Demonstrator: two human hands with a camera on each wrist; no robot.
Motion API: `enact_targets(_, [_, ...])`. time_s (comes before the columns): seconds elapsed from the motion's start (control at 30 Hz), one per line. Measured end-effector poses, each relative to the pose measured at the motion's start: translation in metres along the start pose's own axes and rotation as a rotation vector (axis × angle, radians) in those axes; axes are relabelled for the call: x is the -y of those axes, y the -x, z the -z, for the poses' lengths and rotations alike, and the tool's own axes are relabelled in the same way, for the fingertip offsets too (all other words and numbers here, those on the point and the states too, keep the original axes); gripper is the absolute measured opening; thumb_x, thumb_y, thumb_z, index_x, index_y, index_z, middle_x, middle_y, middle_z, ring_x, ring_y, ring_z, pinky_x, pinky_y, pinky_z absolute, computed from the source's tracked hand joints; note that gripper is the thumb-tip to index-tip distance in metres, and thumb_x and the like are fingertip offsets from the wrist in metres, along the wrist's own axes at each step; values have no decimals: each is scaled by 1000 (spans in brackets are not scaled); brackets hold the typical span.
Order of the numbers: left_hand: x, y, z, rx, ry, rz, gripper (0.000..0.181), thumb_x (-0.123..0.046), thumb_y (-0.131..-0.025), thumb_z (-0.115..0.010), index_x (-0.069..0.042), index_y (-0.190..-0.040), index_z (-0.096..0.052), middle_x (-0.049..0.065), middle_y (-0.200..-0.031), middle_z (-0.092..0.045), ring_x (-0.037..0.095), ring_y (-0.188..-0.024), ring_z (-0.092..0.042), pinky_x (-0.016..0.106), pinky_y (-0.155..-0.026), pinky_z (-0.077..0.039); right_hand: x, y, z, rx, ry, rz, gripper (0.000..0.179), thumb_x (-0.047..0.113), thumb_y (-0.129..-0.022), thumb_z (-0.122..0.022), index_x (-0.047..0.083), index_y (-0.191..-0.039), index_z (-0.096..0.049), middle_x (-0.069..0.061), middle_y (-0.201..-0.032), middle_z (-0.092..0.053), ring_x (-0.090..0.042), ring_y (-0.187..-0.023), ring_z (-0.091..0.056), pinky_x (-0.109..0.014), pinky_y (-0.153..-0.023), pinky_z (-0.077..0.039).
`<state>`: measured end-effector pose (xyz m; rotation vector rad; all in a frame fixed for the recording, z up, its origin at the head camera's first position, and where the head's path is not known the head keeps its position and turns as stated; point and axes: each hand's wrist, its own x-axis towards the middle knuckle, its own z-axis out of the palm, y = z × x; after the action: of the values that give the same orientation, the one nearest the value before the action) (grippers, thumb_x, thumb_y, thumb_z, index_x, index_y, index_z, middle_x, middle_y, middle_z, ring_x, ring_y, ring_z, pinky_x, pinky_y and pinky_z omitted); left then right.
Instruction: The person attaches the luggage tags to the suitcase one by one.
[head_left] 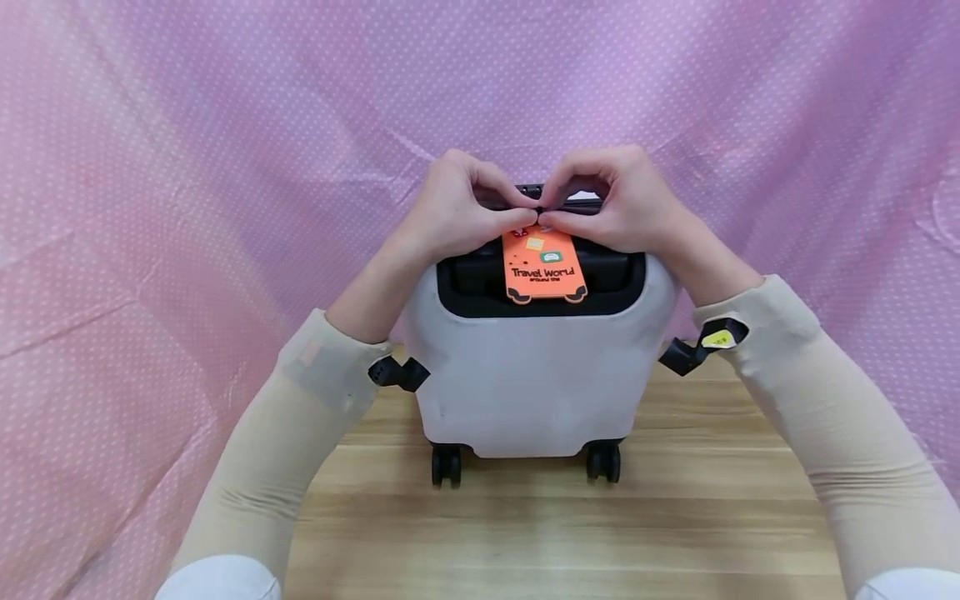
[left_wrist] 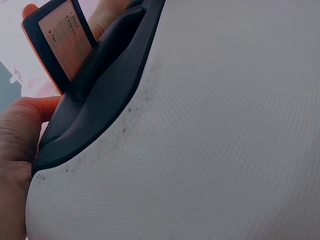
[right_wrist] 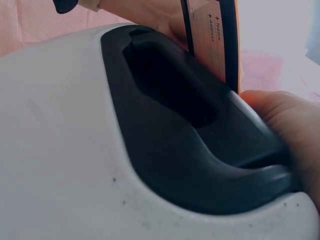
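A white suitcase (head_left: 536, 375) stands upright on its wheels, with a black handle recess (head_left: 468, 287) at its top. An orange luggage tag (head_left: 542, 271) printed "Travel World" hangs over that recess. Thumb and index finger of my left hand (head_left: 457, 204) pinch the small black strap (head_left: 539, 213) at the tag's upper end. From the other side my right hand (head_left: 622, 196) pinches the same spot, fingertips meeting the left ones. Both wrist views show the back of the tag (left_wrist: 62, 42), a name and address card in a black frame (right_wrist: 230, 47). Fingertips mostly hide the strap.
Pink dotted cloth (head_left: 225, 125) hangs behind the suitcase and along both sides. Below it lies a wood-grain surface (head_left: 555, 533), where black caster wheels (head_left: 446, 465) rest. Black wrist mounts (head_left: 397, 372) stick out from both sleeves beside the suitcase.
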<state>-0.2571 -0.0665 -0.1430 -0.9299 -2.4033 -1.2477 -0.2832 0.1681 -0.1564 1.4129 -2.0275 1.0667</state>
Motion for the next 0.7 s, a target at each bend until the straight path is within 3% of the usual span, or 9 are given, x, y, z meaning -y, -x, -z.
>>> enact_targets(0.2, [0,1,0,-18,22,-39,7,-8,-86,-84,-5,-92,-86,11,-96,-83,10,-81,-79,24,-81,-64,0,-3,-3,2,26,16,14,-8,-82,-84,-1,-93,-78,-6,-89,-77,-10,-86,-73,-17,-86,-60])
enact_targets(0.33, [0,2,0,-12,20,-28,11,-9,-83,-88,-6,-92,-86,10,-94,-83,12,-83,-79,26,-86,-64,2,-5,-3,20,37,19,13,-7,-84,-82,-3,-94,-76,-9,-90,-76,-10,-86,-73,-17,-86,-60])
enact_targets(0.7, [0,1,0,5,28,-11,9,-9,-85,-88,-5,-92,-86,11,-98,-84,13,-88,-81,24,-82,-64,1,-4,-3,14,24,-34,12,-6,-85,-83,-5,-94,-75,5,-88,-73,-8,-79,-71,-16,-79,-59])
